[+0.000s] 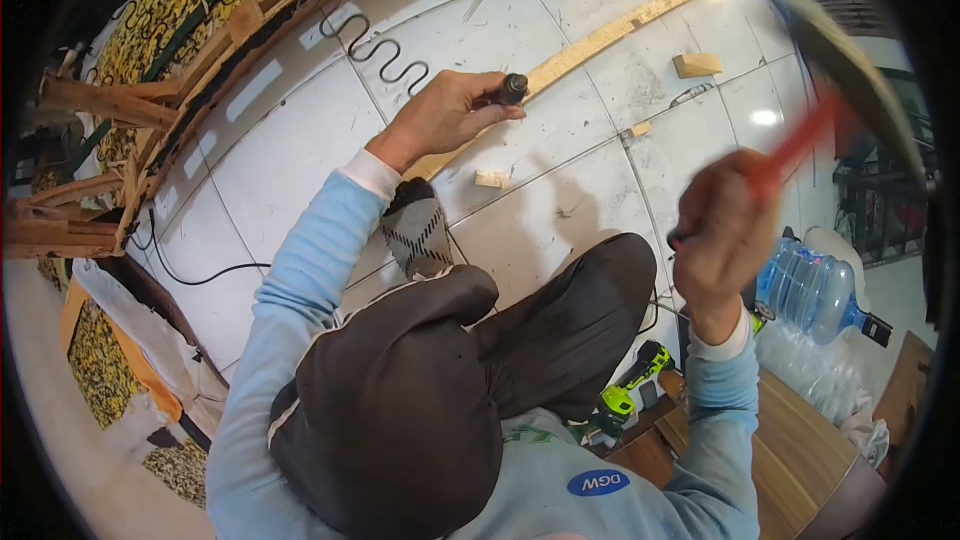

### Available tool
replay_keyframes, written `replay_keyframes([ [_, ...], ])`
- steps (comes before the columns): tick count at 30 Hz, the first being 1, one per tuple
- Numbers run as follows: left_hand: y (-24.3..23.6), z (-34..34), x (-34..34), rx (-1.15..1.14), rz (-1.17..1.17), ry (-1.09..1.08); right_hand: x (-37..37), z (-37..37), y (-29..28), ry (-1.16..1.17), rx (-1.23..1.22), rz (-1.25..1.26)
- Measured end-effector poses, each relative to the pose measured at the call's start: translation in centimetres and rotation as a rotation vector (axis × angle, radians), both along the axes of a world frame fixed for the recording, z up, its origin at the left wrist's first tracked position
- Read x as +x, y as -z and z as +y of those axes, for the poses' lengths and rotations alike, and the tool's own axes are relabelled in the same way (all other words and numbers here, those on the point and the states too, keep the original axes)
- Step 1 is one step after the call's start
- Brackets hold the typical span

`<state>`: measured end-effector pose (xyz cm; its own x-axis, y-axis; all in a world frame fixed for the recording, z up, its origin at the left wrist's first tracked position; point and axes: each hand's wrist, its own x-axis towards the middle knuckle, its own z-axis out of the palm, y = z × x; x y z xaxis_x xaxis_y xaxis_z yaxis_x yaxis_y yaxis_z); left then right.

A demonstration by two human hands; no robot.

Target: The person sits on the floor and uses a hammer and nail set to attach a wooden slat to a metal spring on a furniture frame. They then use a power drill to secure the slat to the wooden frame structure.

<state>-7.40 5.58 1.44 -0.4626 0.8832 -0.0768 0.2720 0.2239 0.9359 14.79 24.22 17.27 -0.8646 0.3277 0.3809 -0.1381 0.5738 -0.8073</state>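
Note:
My left hand [450,112] is closed around a dark-handled tool [514,89], held upright over a long wooden strip [620,28]. Only the tool's round butt end shows; its lower end is hidden, so I cannot tell its exact kind. Raised at the right, my right hand [728,230] grips a hammer [850,70] by its red handle. The hammer's head is blurred by motion. The strip lies slantwise on the tiles, and its near end reaches my foot in a patterned grey sock [418,230].
A wavy metal spring [375,55] and small wood offcuts [697,65] lie on the white tiles. To the left stands a wooden furniture frame [190,90] with yellow-black padding. A green cordless drill [625,390] and blue water jugs [810,290] are at the right.

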Motion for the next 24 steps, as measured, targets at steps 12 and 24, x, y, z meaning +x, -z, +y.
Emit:
replay_keyframes([
  [12,3.6,-4.9,3.7,0.241,0.080,-0.246,1.8,1.4,2.3,0.256,-0.010,-0.418],
  [24,-2.3,5.7,-1.2,-0.213,0.359,-0.155,2.8,-1.1,4.9,0.277,-0.512,-0.449],
])
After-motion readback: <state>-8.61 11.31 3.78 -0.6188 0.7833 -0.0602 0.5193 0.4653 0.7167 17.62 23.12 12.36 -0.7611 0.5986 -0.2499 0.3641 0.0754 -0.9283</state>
